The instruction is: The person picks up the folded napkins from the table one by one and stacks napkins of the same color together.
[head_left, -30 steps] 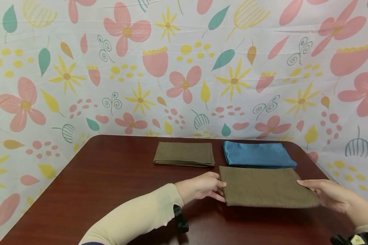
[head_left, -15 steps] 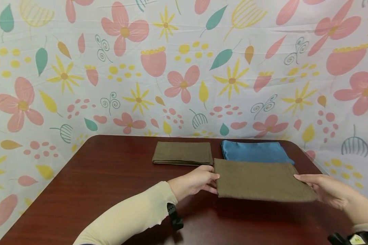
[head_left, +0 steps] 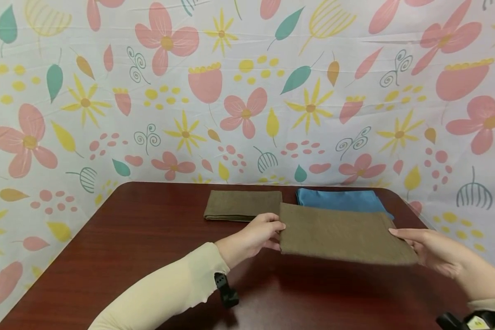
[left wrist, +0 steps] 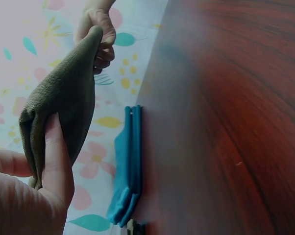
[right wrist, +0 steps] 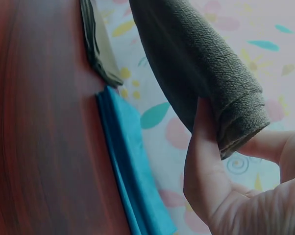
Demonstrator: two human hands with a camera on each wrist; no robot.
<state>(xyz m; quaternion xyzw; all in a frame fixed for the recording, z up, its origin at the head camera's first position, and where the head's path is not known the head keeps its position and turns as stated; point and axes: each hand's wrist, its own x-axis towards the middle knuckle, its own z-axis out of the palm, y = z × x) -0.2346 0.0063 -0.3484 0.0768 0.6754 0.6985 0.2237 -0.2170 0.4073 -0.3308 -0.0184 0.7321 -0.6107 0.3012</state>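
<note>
Between both hands, a folded brown cloth (head_left: 342, 234) hangs above the table, its near edge sagging a little. My left hand (head_left: 253, 236) pinches its left edge, thumb on one face and fingers on the other, as the left wrist view shows on the cloth (left wrist: 64, 93). At the opposite end, my right hand (head_left: 437, 250) pinches the right edge the same way; the right wrist view shows the cloth's layered fold (right wrist: 206, 63). Behind it lies a folded blue satin cloth (head_left: 338, 199), partly hidden by the held one. Left of that rests another folded brown cloth (head_left: 243, 204).
The dark red wooden table (head_left: 148, 229) has rounded far corners. A white curtain with a flower print (head_left: 247, 68) hangs right behind its far edge. Black straps with camera mounts sit on both wrists (head_left: 227, 291).
Both hands have carried the brown cloth away from me and slightly left, and it now covers more of the blue cloth. The grip of each hand looks the same.
</note>
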